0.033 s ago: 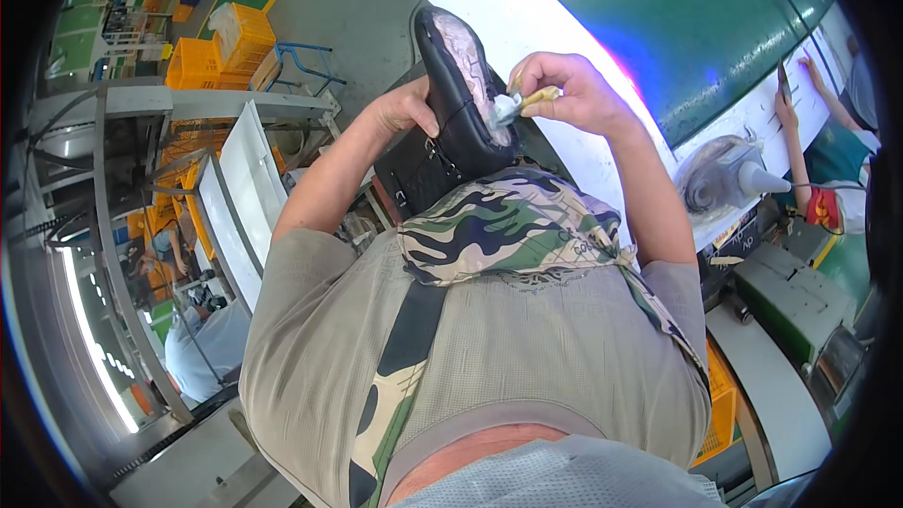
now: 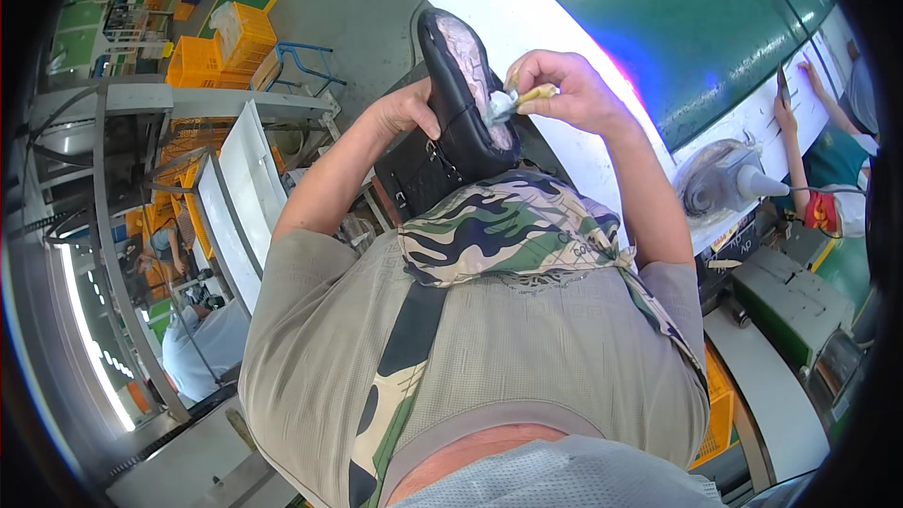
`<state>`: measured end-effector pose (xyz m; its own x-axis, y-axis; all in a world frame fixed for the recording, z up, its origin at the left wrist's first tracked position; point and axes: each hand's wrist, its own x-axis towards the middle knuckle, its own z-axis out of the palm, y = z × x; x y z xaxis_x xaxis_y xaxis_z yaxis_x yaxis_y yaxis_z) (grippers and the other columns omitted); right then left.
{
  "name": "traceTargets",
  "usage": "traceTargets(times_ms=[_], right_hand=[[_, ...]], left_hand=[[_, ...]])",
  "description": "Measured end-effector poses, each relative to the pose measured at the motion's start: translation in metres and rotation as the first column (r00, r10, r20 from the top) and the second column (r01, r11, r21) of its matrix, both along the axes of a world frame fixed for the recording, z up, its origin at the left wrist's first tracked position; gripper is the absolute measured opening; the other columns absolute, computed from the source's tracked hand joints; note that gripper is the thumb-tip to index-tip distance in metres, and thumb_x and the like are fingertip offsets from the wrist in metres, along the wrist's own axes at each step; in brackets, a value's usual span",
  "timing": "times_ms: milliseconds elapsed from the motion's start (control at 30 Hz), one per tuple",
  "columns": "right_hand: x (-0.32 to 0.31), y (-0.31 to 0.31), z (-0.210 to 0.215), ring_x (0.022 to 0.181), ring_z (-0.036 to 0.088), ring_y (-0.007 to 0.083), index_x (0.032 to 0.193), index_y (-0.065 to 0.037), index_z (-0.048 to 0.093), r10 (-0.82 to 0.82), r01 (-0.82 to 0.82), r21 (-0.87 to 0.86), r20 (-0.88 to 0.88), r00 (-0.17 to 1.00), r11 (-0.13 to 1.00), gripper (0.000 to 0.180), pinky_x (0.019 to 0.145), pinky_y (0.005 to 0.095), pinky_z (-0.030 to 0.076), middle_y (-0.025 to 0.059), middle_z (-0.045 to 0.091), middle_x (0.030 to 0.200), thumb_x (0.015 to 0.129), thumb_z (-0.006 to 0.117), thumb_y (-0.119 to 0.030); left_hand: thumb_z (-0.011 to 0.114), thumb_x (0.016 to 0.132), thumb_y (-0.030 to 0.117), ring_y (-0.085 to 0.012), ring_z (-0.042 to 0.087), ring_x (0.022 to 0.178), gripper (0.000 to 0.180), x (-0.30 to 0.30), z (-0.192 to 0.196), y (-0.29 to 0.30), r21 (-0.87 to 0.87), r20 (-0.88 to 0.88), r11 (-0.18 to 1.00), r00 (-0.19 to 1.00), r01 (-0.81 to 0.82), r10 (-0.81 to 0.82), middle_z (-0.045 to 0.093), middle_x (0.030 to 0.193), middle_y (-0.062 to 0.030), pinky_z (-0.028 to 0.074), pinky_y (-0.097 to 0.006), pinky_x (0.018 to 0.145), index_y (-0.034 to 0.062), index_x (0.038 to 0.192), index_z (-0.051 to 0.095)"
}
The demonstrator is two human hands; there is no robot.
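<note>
A black boot [image 2: 451, 103] with buckled straps is tilted bottom-up in front of my chest, its pale, uneven underside framed by black upper. My left hand [image 2: 411, 110] grips its left side near the ankle, with the thumb on the leather; its other fingers are hidden behind the boot. Between the fingertips of my right hand [image 2: 564, 89] is a small brush [image 2: 536, 94] with a yellowish handle. Its whitish, smeared head rests against the heel end of the underside.
A white bench edge [image 2: 527, 14] runs beside a green conveyor belt [image 2: 649, 19]. To the right stands a wrapped grey pot with a cone-shaped spout [image 2: 752, 181]. A co-worker's arms [image 2: 790, 122] are at the far right. Yellow crates [image 2: 246, 33] and a metal frame [image 2: 103, 226] are left.
My right hand and the brush have shifted slightly left along the boot's underside. My left hand keeps its hold on the boot, which has barely moved.
</note>
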<state>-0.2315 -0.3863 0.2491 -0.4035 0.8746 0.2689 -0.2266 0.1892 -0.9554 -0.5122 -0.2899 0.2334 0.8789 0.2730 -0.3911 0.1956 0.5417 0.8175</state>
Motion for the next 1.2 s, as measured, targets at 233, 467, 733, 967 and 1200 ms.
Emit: traceTargets(times_ms=[233,467,733,967,1200], right_hand=[[-0.017,0.048,0.022,0.075,0.055,0.0071,0.093,-0.004,0.061,-0.097,0.100,-0.064,0.049,0.994,0.993,0.020,0.064,0.0223,0.046,0.0015,0.063,0.096,0.079,0.075,-0.005],[-0.030,0.098,0.033,0.066,0.057,0.0069,0.091,-0.006,0.065,-0.217,0.223,-0.039,0.117,0.969,0.974,0.018,0.057,0.0217,0.044,0.0002,0.063,0.077,0.077,0.076,-0.007],[-0.055,0.110,0.026,0.064,0.058,0.0102,0.092,-0.003,0.064,-0.394,0.402,0.027,0.271,0.878,0.915,0.018,0.055,0.0251,0.045,0.0063,0.067,0.079,0.077,0.073,-0.008],[-0.026,0.093,0.020,0.067,0.055,0.0101,0.092,-0.002,0.060,-0.075,0.075,-0.189,0.005,0.997,0.979,0.020,0.056,0.0234,0.044,0.0058,0.061,0.085,0.076,0.071,0.000],[0.011,0.073,-0.041,0.063,0.050,0.0115,0.099,-0.003,0.053,-0.141,0.027,-0.416,-0.248,0.959,0.909,0.017,0.056,0.0211,0.042,0.0081,0.059,0.087,0.087,0.061,0.007]], left_hand=[[0.084,0.040,0.004,-0.0230,0.060,0.113,0.099,0.001,0.009,-0.008,-0.001,0.058,0.999,0.997,0.046,-0.046,0.064,0.122,-0.0119,0.041,-0.034,0.106,-0.0013,0.133,0.049],[0.085,0.039,0.002,-0.0237,0.060,0.114,0.102,-0.004,0.001,-0.010,-0.027,0.053,0.998,0.997,0.060,-0.059,0.063,0.124,-0.0134,0.044,-0.036,0.104,-0.0035,0.134,0.047],[0.081,0.041,0.002,-0.0243,0.062,0.110,0.092,-0.018,-0.008,-0.018,0.011,0.036,0.998,0.998,0.059,-0.060,0.065,0.120,-0.0147,0.045,-0.034,0.102,-0.0055,0.128,0.054],[0.079,0.045,0.001,-0.0218,0.065,0.101,0.078,-0.035,-0.017,-0.019,0.016,0.024,0.998,0.998,-0.053,0.052,0.068,0.113,-0.0136,0.051,-0.032,0.089,-0.0072,0.120,0.060],[0.077,0.052,-0.001,-0.0225,0.065,0.104,0.070,-0.103,-0.002,-0.040,0.095,0.013,0.870,0.874,-0.485,0.486,0.069,0.112,-0.0138,0.049,-0.034,0.095,-0.0053,0.120,0.061]])
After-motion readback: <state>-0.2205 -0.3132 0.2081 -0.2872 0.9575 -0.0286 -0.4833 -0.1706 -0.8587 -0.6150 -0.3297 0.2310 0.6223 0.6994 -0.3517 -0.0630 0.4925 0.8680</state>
